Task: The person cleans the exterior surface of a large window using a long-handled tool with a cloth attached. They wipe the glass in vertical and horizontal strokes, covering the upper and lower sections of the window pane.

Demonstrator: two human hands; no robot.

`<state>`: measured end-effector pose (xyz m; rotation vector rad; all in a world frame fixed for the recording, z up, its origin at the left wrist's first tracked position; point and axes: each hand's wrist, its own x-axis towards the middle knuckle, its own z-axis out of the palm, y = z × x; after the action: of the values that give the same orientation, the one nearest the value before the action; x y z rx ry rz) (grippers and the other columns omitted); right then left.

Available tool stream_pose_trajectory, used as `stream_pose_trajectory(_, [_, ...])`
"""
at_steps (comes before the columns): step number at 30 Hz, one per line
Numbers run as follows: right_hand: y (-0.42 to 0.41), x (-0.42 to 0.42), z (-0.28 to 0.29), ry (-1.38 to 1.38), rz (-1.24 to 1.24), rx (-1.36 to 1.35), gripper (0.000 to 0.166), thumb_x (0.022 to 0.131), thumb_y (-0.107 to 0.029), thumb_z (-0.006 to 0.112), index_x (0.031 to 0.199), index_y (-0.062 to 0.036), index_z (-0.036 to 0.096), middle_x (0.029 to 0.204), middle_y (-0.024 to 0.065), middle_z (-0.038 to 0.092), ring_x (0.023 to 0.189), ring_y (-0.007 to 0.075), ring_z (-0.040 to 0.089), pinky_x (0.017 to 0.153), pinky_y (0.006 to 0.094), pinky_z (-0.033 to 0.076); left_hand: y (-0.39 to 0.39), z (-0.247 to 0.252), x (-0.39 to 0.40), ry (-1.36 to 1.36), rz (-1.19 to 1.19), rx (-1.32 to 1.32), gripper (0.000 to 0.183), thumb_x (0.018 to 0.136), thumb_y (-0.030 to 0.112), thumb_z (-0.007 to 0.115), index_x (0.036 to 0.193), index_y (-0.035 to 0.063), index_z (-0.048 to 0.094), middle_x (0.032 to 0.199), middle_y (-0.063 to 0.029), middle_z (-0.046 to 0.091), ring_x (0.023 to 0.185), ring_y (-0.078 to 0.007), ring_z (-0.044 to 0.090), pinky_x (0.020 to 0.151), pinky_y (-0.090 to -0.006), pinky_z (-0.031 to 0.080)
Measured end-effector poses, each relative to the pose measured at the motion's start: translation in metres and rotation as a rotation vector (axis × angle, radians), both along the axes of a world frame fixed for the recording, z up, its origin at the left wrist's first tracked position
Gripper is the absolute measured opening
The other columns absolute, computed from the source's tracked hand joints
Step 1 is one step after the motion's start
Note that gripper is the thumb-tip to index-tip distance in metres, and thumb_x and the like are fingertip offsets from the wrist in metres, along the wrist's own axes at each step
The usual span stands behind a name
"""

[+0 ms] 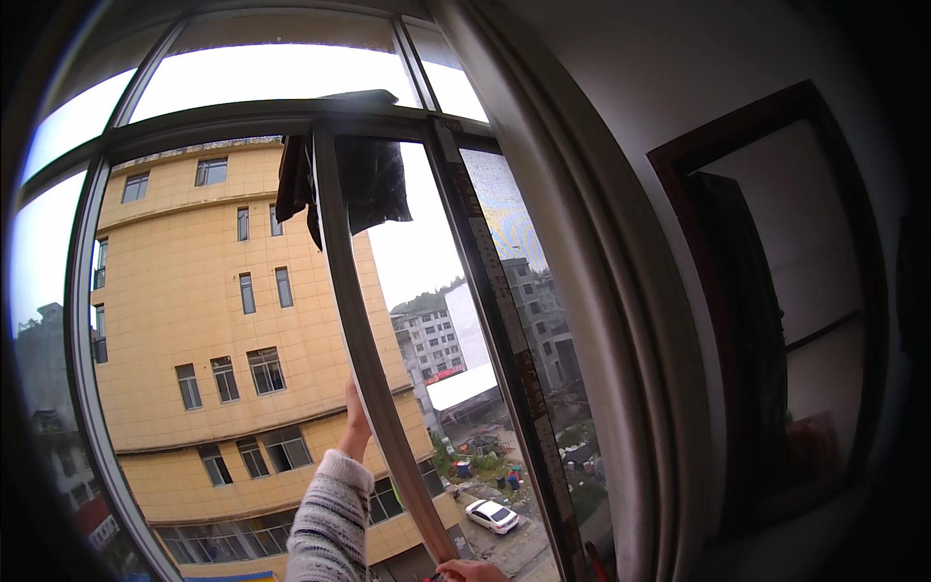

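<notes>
A sliding window sash with a metal frame stile (378,407) stands before me, slanting from upper left to lower right. My left hand (355,422), below a striped knit sleeve (331,516), grips the stile's left edge around mid-height; its fingers are partly hidden behind it. Lower down, my right hand (473,571) holds the same stile near the picture's bottom edge, and most of that hand is cut off. Dark cloth or sheeting (374,178) hangs at the top of the window, seen on both sides of the stile and partly through the glass.
A long curtain (582,254) hangs gathered to the right of the window. Further right, a dark-framed opening or mirror (807,240) is on the wall. Outside stand a yellow building (196,313) and, far below, a parked white car (492,516).
</notes>
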<state>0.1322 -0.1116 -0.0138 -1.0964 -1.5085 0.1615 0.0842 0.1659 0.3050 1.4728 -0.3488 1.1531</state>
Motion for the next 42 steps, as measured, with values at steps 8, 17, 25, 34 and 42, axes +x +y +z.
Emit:
stream_pose_trajectory(8, [0.010, 0.000, -0.017, -0.085, -0.039, 0.043, 0.017, 0.085, -0.012, 0.061, 0.100, -0.0063, 0.067, 0.092, 0.0145, 0.067, 0.084, 0.0324, 0.065, 0.072, 0.0381, 0.053, 0.016, -0.033, -0.010, -0.019, -0.160, -0.208, 0.012, 0.095, 0.012, 0.056, 0.105, 0.0055, 0.055, 0.074, -0.0008, 0.056, 0.066, -0.0113, 0.061, 0.052, -0.0258, 0.053])
stream_pose_trajectory(17, [0.010, -0.001, -0.004, -0.072, -0.065, 0.038, 0.011, 0.085, -0.013, 0.061, 0.093, -0.0069, 0.065, 0.089, 0.0154, 0.065, 0.085, 0.0349, 0.063, 0.073, 0.0405, 0.051, 0.019, -0.023, -0.018, 0.046, 0.339, 0.180, 0.008, 0.097, 0.011, 0.053, 0.101, 0.0069, 0.058, 0.080, 0.0005, 0.059, 0.070, -0.0103, 0.058, 0.061, -0.0243, 0.052])
stream_pose_trajectory(25, [0.019, -0.002, -0.010, -0.132, -0.094, 0.110, 0.007, 0.084, -0.014, 0.060, 0.088, -0.0078, 0.063, 0.085, 0.0148, 0.064, 0.082, 0.0358, 0.062, 0.072, 0.0422, 0.051, 0.021, -0.020, -0.004, 0.041, -0.079, -0.116, 0.011, 0.095, 0.014, 0.050, 0.087, 0.0105, 0.057, 0.066, 0.0012, 0.049, 0.058, -0.0112, 0.054, 0.050, -0.0235, 0.048])
stream_pose_trajectory(34, [0.018, -0.004, -0.011, -0.176, -0.165, 0.155, 0.006, 0.084, -0.013, 0.060, 0.087, -0.0081, 0.062, 0.084, 0.0155, 0.063, 0.082, 0.0361, 0.062, 0.071, 0.0432, 0.051, -0.015, -0.024, -0.014, 0.094, 0.047, 0.134, 0.003, 0.095, 0.009, 0.053, 0.096, 0.0087, 0.056, 0.072, 0.0029, 0.054, 0.060, -0.0070, 0.054, 0.051, -0.0215, 0.049])
stream_pose_trajectory(42, [0.014, -0.009, -0.009, -0.172, -0.220, 0.187, 0.003, 0.082, -0.012, 0.061, 0.084, -0.0098, 0.062, 0.080, 0.0133, 0.063, 0.079, 0.0348, 0.062, 0.069, 0.0428, 0.051, -0.015, 0.024, 0.006, 0.113, 0.014, 0.202, 0.009, 0.098, 0.017, 0.054, 0.103, 0.0102, 0.051, 0.070, 0.0021, 0.051, 0.056, -0.0072, 0.054, 0.048, -0.0224, 0.049])
